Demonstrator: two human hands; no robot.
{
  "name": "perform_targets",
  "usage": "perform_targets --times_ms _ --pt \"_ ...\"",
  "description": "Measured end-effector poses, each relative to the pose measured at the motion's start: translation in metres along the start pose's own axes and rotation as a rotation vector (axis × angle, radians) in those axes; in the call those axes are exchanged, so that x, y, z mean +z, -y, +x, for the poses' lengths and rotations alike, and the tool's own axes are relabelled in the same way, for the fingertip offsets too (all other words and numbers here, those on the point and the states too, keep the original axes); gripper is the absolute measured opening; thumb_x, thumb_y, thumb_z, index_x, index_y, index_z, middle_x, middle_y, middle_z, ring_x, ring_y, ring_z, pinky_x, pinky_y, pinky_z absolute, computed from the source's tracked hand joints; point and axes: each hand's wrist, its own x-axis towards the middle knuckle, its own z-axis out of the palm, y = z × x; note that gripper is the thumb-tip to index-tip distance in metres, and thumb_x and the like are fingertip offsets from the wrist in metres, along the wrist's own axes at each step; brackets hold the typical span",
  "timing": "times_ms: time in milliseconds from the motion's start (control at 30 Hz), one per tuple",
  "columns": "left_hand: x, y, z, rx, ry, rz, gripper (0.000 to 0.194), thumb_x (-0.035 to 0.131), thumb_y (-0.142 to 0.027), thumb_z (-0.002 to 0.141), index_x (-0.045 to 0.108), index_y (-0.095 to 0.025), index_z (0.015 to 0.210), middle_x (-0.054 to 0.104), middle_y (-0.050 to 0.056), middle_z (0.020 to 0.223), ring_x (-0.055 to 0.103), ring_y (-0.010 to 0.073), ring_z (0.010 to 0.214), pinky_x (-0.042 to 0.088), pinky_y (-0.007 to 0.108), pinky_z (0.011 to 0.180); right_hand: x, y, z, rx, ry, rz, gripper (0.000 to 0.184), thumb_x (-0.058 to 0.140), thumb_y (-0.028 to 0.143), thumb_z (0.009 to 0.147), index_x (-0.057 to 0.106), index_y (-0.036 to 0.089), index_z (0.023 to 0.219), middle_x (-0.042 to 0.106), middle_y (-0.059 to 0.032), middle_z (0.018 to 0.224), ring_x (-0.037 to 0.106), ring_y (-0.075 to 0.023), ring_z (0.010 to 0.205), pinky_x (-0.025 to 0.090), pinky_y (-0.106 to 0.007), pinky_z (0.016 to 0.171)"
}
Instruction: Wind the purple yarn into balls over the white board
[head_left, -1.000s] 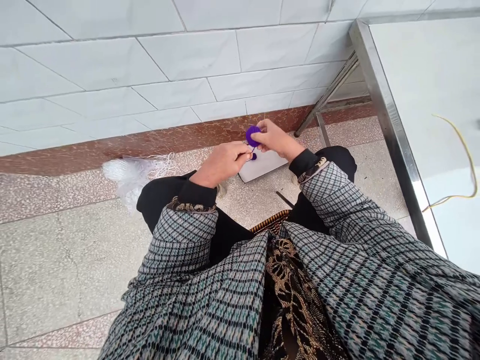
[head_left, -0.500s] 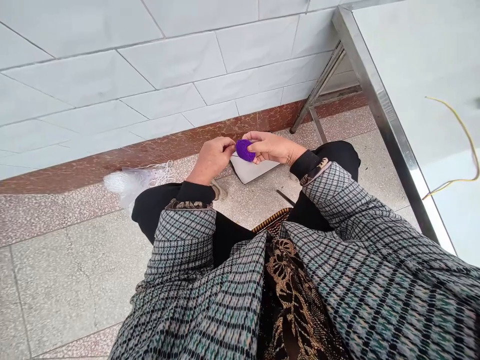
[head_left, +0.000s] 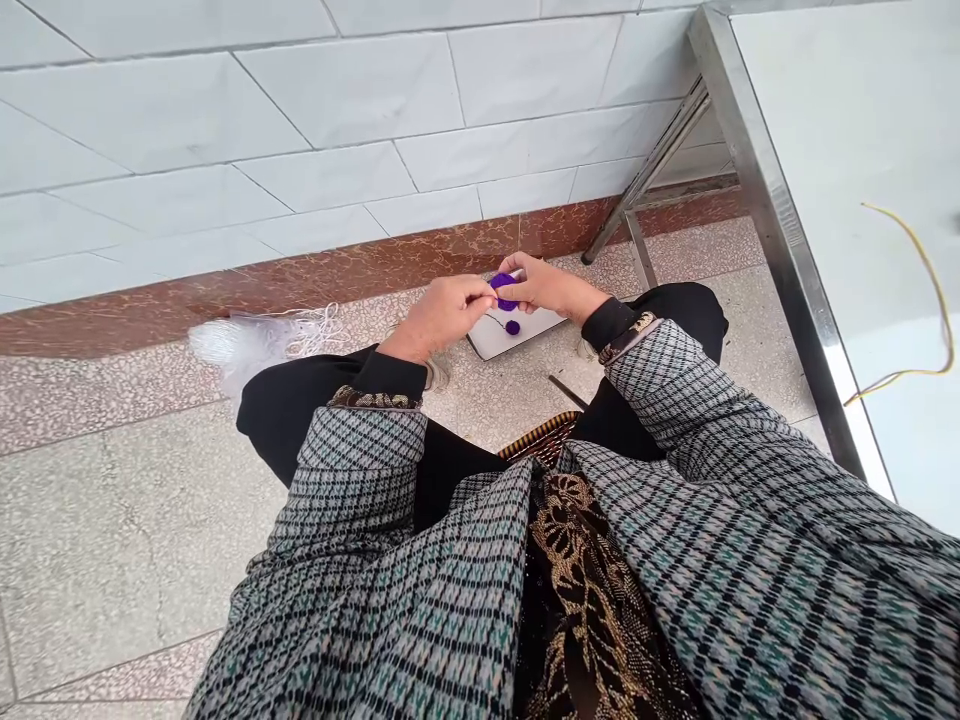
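Tiled wall (head_left: 352, 120) above speckled stone floor (head_left: 127, 520); white card (head_left: 487, 342) lying before my knees. My left hand (head_left: 442, 318) and right hand (head_left: 547, 287) close their fingers on 1 purple yarn ball (head_left: 504, 291) above the card; it looks soft and light, best pinched at its sides. 1 smaller ball (head_left: 512, 327) sits over the card, trailing thread.

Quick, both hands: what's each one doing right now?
Left hand: closed, fingertips at the purple yarn ball; grip unclear.
Right hand: closed, holding the purple yarn ball.
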Motion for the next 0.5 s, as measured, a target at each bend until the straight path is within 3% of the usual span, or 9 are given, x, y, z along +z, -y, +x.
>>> perform_targets --times_ms 167,300,400,500 --pt "-0.004 0.005 0.002 -0.083 -0.166 0.008 0.017 0.061 -0.023 0.094 0.076 -0.021 0.086 0.082 0.007 0.098 0.071 0.0229 0.094 0.057 0.037 0.096 0.0 0.004 -0.01 0.071 0.176 0.057 0.028 0.086 0.009 0.1 0.062 0.021 0.109 0.066 0.0043 0.072 0.057 -0.0099 0.055 0.052 -0.014 0.05" --pt "0.0 0.012 0.006 -0.16 -0.222 -0.011 0.015 0.063 -0.02 0.091 0.075 -0.019 0.084 0.081 0.007 0.093 0.07 0.022 0.09 0.056 0.035 0.092 -0.002 0.003 -0.007 0.041 0.314 0.124 0.032 0.094 0.018 0.097 0.065 0.02 0.113 0.067 0.0059 0.071 0.056 -0.0083 0.053 0.052 -0.014 0.05" --pt "0.007 0.019 0.009 -0.214 -0.205 -0.05 0.016 0.065 -0.023 0.094 0.076 -0.018 0.084 0.08 0.006 0.086 0.068 0.0214 0.085 0.053 0.033 0.084 -0.006 0.001 -0.004 -0.052 0.314 0.255 0.039 0.097 0.023 0.095 0.064 0.02 0.115 0.07 0.005 0.078 0.059 -0.0067 0.056 0.054 -0.014 0.054" --pt "0.018 0.024 0.013 -0.202 -0.115 -0.09 0.018 0.066 -0.027 0.096 0.081 -0.017 0.09 0.08 0.004 0.084 0.067 0.0209 0.081 0.05 0.032 0.078 -0.008 0.0 -0.001 -0.097 0.255 0.343 0.036 0.091 0.02 0.096 0.061 0.02 0.116 0.071 0.0038 0.082 0.064 -0.0075 0.061 0.056 -0.014 0.057"
